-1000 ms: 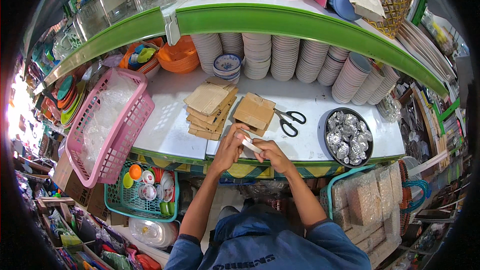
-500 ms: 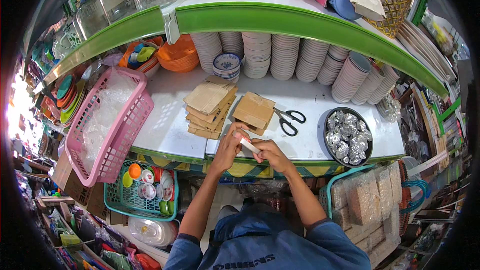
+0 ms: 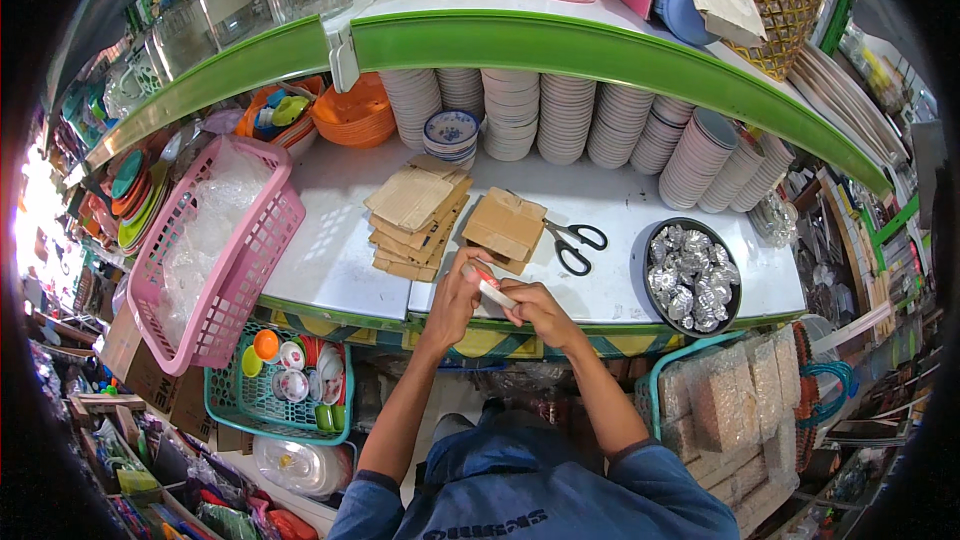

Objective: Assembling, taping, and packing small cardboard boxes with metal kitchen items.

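Observation:
Over the front edge of the white shelf, both my hands are closed on what looks like a roll of tape (image 3: 492, 291), whitish at its edge with red on its upper side. My left hand (image 3: 458, 295) grips its left end, and my right hand (image 3: 540, 312) pinches the right end. Just beyond them lies a small stack of brown cardboard pieces (image 3: 505, 223). Black-handled scissors (image 3: 573, 246) rest beside that stack, their blades partly under it. A taller pile of cut cardboard (image 3: 420, 210) lies to the left.
A black bowl of foil-like silver pieces (image 3: 693, 277) stands at right. Stacked cups (image 3: 567, 120) line the back below a green-edged upper shelf (image 3: 600, 45). A pink basket (image 3: 284, 230) is at left. Below are a teal basket (image 3: 225, 402) and bubble-wrapped blocks (image 3: 725, 405).
My hands stay almost in place on the tape roll, which has tilted slightly between them. The whole view has shifted a little; the other things lie as before.

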A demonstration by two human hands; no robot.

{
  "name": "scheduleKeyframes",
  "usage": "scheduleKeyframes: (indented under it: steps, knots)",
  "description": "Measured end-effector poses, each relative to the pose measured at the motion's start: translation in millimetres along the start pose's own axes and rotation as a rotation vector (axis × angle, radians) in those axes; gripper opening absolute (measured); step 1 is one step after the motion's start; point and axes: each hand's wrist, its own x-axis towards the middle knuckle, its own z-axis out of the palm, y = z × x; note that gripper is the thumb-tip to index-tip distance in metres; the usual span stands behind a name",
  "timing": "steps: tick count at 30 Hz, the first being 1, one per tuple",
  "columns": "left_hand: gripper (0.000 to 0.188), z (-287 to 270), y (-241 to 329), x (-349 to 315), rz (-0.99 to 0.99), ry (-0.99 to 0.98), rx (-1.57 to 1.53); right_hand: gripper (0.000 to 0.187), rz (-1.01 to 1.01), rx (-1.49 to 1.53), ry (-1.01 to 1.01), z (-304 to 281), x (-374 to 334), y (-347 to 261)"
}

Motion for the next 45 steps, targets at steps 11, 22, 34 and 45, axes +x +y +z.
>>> scheduleKeyframes:
  steps: [11,22,34,45]
  knots:
    - [0.037,-7,-8,1,0.012,0.004,0.099,0.023,0.047,0.031,-0.026,0,2,-10]
    - [0.041,-1,-7,-1,0.154,0.06,0.315,0.02,0.009,0.005,-0.036,-1,1,-4]
    - [0.04,-1,-6,1,0.234,0.053,0.409,0.031,-0.019,-0.045,-0.003,2,3,-2]
    - [0.046,-3,-6,0,0.112,-0.009,0.387,0.023,-0.04,-0.032,-0.044,-5,-2,5]
